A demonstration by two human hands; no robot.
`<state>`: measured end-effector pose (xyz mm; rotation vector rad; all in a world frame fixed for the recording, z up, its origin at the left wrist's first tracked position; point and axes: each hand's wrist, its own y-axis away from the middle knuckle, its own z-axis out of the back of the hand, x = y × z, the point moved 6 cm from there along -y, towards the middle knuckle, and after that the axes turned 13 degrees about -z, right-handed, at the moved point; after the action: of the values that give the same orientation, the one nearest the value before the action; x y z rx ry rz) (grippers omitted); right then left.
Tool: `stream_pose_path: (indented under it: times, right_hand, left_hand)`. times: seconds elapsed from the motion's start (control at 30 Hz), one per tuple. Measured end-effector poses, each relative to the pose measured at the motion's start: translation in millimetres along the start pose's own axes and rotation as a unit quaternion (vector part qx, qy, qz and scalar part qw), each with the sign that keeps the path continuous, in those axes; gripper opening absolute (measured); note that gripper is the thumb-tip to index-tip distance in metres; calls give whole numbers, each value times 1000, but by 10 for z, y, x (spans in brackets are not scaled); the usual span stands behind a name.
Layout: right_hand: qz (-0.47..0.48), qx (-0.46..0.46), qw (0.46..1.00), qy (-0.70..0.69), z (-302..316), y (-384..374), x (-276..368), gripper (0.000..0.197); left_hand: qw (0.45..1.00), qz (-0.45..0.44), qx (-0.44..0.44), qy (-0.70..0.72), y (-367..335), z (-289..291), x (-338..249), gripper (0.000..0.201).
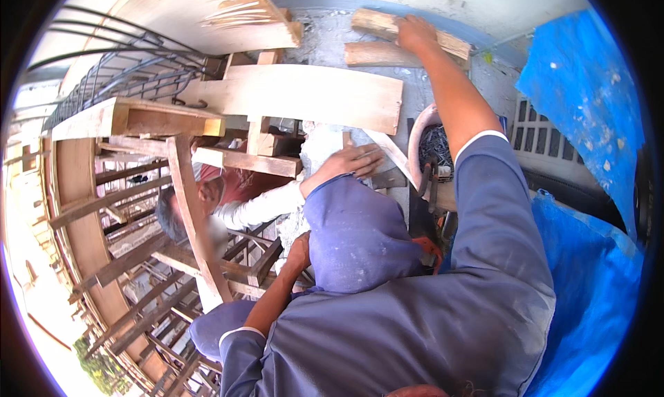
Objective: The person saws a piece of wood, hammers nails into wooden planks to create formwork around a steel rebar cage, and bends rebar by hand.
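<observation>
Reaching far forward, my right hand [416,34] is closed over a rough piece of wood [377,23], its fingers curled over the far edge. A second wood piece [380,54] lies just nearer, beside it. My left hand [298,253] is low by my bent left knee, next to the concrete edge; its fingers are mostly hidden. A co-worker's hand [353,160] in a white sleeve lies flat near my knee, close to a short wood stub [347,140]. Between my knee and right arm sits a round container [417,137] of nails [434,146] with a dark-handled tool [430,182] in it.
A pale plywood strip [311,89] spans the timber framing ahead. An upright wooden post [194,217] stands at left before the co-worker, above an open timber scaffold [131,259]. Steel bars [124,72] stick out at upper left. Blue sheeting [581,86] and a grated plastic crate [546,134] lie right.
</observation>
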<state>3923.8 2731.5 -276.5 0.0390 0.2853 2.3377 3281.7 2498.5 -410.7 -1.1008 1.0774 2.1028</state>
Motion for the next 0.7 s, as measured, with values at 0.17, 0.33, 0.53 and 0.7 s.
stream_pose_path:
  times: [0.17,0.33,0.53,0.7]
  right_hand:
    - [4,-32,999,-31,-214,165,-273,78]
    - [55,-80,995,7,-205,323,-625,77]
    - [56,-47,993,-88,109,855,-969,60]
    - [21,90,980,-174,-94,1445,-1462,62]
  left_hand:
    - [999,31,29,-17,47,-23,-16,39]
    - [1000,5,17,-5,63,-30,62,34]
    - [988,-97,41,-110,290,25,10,28]
    - [988,11,53,-142,261,179,-284,31]
